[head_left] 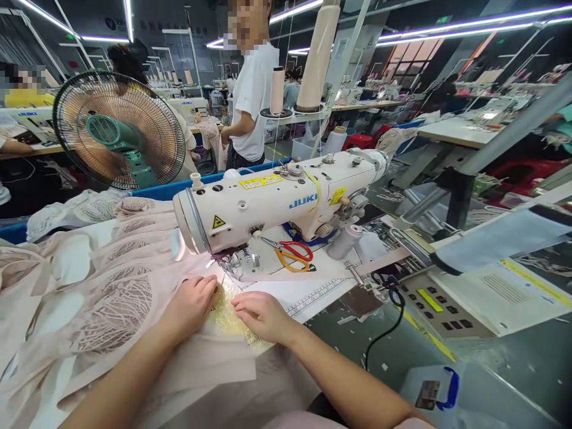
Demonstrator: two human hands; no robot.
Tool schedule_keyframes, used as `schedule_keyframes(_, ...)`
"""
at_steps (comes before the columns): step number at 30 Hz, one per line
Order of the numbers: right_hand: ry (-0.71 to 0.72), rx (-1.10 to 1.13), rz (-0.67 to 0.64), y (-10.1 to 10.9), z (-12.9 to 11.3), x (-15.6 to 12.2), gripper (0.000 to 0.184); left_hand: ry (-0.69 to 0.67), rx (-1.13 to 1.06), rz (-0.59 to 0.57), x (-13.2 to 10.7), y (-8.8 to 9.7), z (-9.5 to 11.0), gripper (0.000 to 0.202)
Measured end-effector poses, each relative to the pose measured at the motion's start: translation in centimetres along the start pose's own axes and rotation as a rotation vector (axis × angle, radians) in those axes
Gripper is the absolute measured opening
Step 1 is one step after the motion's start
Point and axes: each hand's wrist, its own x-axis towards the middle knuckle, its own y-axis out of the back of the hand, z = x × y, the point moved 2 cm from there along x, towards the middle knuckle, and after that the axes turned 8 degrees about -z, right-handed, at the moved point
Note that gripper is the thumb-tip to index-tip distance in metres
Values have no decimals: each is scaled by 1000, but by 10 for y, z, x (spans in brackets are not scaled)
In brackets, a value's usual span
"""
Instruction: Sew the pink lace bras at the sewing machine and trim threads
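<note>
My left hand point(193, 302) rests knuckles-up on pale pink lace fabric point(111, 298), its fingers curled down onto the cloth just left of the needle. My right hand point(261, 314) lies on the same fabric a little to the right, fingers bent and pressing a yellowish lit patch of lace point(226, 313). Both hands sit just in front of the presser foot point(232, 262) of a white Juki sewing machine point(277, 199). The cloth runs under the foot and spreads left in a heap.
Scissors with red and orange handles point(292, 253) lie on the machine bed. A control panel point(431, 301) and black cable sit at right. A standing fan point(118, 128) is behind left, thread cones point(317, 56) behind the machine, and a person in a white shirt point(252, 95) stands beyond.
</note>
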Motion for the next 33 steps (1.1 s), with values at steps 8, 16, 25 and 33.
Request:
schedule_keyframes(8, -11, 2, -13, 5, -4, 0, 18, 15, 36, -87, -7, -6, -5, 51)
schedule_keyframes(16, -15, 12, -24, 5, -4, 0, 18, -14, 43, -122, -7, -3, -13, 59)
schedule_keyframes(25, -25, 21, -24, 5, -5, 0, 17, -21, 27, -157, -10, -5, -20, 60)
schedule_keyframes(33, -41, 21, -32, 3, -1, -1, 16, -16, 22, -136, -9, -11, -29, 58)
